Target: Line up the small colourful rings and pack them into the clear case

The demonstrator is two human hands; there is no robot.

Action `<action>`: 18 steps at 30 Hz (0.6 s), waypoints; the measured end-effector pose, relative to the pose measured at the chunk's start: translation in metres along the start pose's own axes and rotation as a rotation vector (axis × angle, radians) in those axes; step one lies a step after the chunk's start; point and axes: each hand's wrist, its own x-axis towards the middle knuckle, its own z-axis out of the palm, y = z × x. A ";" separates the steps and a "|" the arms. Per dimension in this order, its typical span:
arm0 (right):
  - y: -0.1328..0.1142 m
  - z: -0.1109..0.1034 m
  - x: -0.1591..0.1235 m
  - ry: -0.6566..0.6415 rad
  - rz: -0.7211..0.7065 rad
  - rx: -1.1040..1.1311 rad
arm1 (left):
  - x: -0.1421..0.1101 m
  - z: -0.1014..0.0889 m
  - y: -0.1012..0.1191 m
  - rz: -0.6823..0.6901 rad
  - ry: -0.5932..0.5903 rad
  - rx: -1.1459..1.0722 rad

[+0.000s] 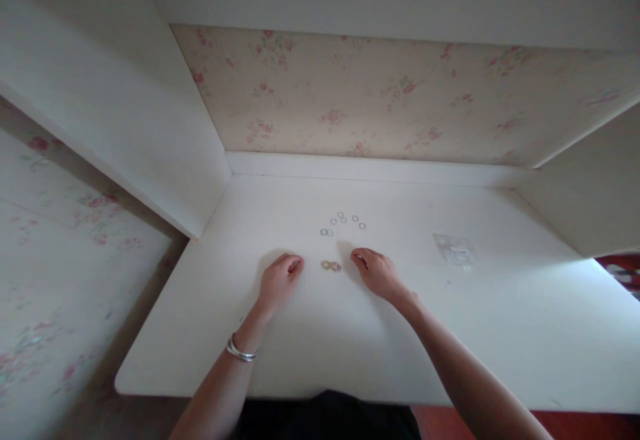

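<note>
My left hand (281,279) rests on the white desk with its fingers curled closed. Whether anything is inside them I cannot make out. On the other side, my right hand (374,271) is also closed, thumb and fingertips pinched together; what they hold, if anything, is too small to tell. Between the two hands lies a small cluster of rings (331,266), yellowish and pinkish, touching or overlapping. Farther back, several thin, dark-edged rings (343,220) are spread in a loose arc. At its left end, a greenish pair of rings (326,232) lies side by side.
A clear plastic bag (455,251) lies on the white desk (320,340) to the right. White side panels (140,107) and an overhead shelf (380,0) enclose the desk, with flowered wallpaper (340,93) behind. The desk's front edge is close to my body.
</note>
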 end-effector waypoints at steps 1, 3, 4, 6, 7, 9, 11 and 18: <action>-0.002 0.002 -0.007 0.007 -0.012 0.021 | 0.000 0.000 0.000 -0.001 -0.002 0.003; -0.005 0.005 -0.018 0.013 -0.024 0.037 | 0.000 0.000 0.001 -0.001 -0.007 0.012; -0.006 0.006 -0.021 0.016 -0.028 0.038 | 0.000 -0.001 0.001 0.000 -0.009 0.017; -0.009 0.007 -0.025 0.021 -0.035 0.032 | 0.001 -0.001 0.002 0.003 -0.010 0.027; -0.009 0.007 -0.025 0.023 -0.041 0.026 | 0.001 0.000 0.002 0.004 -0.009 0.033; -0.010 0.008 -0.024 0.019 -0.056 0.004 | 0.001 0.000 0.003 0.004 -0.003 0.044; -0.011 0.009 -0.022 0.005 -0.056 -0.027 | 0.001 0.000 0.003 0.002 0.002 0.050; -0.004 0.016 -0.028 0.071 -0.076 0.010 | 0.001 0.000 0.006 -0.024 -0.010 0.047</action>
